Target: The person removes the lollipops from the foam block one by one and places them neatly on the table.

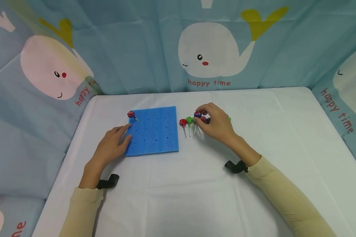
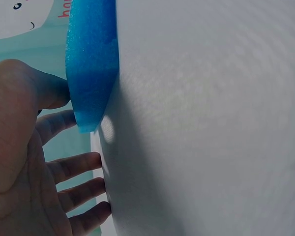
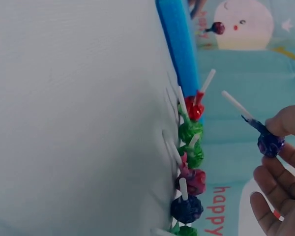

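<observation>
A blue foam board [image 1: 155,133] with rows of small holes lies on the table, and a red-wrapped lollipop [image 1: 131,114] stands in its far left corner. My left hand [image 1: 112,144] rests at the board's left edge, thumb and index finger touching it, the other fingers spread in the left wrist view. Above a row of lollipops, my right hand [image 1: 216,125] pinches a dark blue-purple lollipop [image 3: 270,144] by its wrapped head between thumb and fingers. Its white stick points away from the palm. A red lollipop [image 1: 183,122] and a green lollipop [image 1: 189,120] lie at the row's left end.
Several more lollipops, including a dark blue one [image 3: 187,209], continue the row, partly hidden by the right hand in the head view. A white cloth [image 1: 178,197] covers the table. Behind it hangs a blue curtain [image 1: 130,49] with printed whales.
</observation>
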`<state>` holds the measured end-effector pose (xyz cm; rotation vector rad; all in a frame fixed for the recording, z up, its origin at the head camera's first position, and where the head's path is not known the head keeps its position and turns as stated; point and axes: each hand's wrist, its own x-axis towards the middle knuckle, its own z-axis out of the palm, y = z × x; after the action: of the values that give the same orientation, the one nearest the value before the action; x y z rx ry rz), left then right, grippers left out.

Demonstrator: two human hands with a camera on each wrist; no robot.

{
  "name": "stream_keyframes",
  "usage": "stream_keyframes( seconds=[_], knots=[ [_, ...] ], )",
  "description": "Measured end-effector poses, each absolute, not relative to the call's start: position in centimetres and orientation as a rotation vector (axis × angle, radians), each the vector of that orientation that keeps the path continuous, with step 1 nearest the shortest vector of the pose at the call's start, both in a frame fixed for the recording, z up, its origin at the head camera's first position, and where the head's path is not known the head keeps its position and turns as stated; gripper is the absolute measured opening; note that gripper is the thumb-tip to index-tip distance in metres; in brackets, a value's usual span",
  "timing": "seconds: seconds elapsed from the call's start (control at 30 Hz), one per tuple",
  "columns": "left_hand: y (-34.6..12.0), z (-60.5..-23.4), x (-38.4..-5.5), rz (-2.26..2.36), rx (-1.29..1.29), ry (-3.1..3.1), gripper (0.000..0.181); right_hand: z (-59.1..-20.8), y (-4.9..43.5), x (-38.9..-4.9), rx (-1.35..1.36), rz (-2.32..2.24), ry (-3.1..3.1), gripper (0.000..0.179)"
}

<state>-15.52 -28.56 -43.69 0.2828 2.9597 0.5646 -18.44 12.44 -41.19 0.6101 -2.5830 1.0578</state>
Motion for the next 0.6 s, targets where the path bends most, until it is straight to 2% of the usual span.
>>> stream_keyframes(
  seconds=[0.6],
  knots=[
    [-28.9,-43.9,-15.6,0.575,0.299,2.955,0.059,-42.4,16.6,-16.6,0.416,1.018,-2.620,0.024]
  ],
)
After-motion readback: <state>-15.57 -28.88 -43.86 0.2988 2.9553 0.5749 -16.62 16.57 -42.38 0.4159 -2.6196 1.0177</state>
